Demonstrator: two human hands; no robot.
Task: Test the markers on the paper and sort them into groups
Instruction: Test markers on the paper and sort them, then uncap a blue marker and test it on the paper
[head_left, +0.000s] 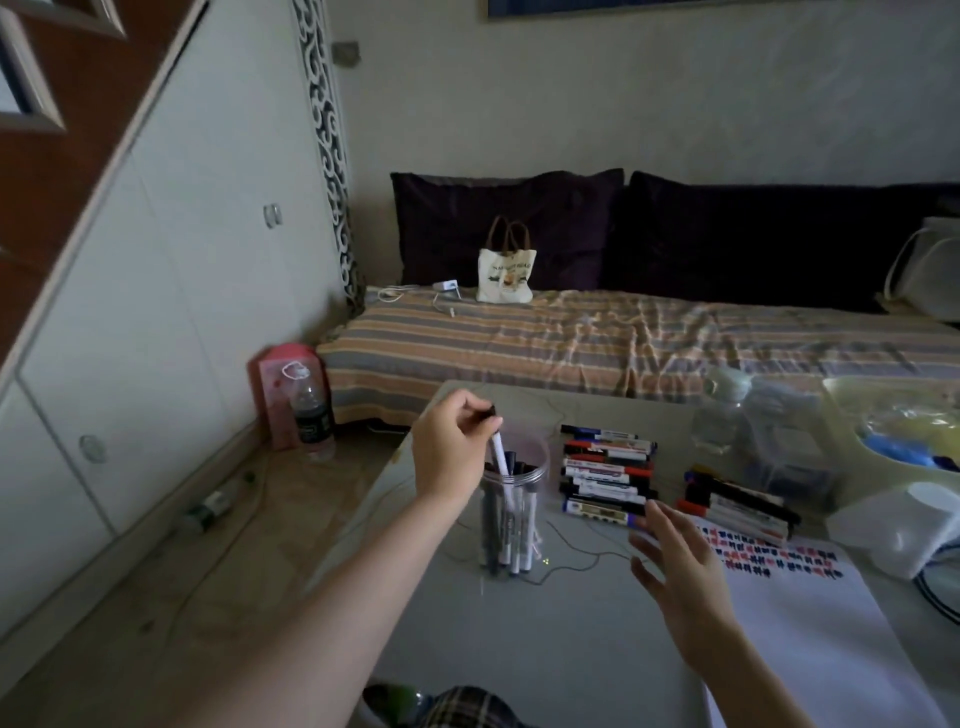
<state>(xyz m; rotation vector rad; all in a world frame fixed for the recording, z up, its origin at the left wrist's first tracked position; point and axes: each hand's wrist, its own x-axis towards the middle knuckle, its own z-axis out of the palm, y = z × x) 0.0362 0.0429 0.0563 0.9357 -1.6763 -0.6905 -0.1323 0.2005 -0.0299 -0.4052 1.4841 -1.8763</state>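
Note:
A clear plastic jar (511, 525) stands on the grey table and holds several markers upright. Above its mouth my left hand (453, 451) pinches a white marker with a black cap (497, 448); the marker's lower end is inside the jar. My right hand (678, 564) hovers with spread, straight fingers over the left edge of the white paper (810, 623), holding nothing. Rows of red and blue test marks (763, 552) cross the paper's top. One group of markers (608, 475) lies in a stack right of the jar. A second group (737, 501) lies just beyond the paper.
Clear plastic bottles (727, 415) and a pale bowl (893, 441) with a white box stand at the table's right. A thin cord (576, 558) loops on the table near the jar. A bed with a tote bag (505, 273) lies behind; a water bottle (311, 410) stands on the floor.

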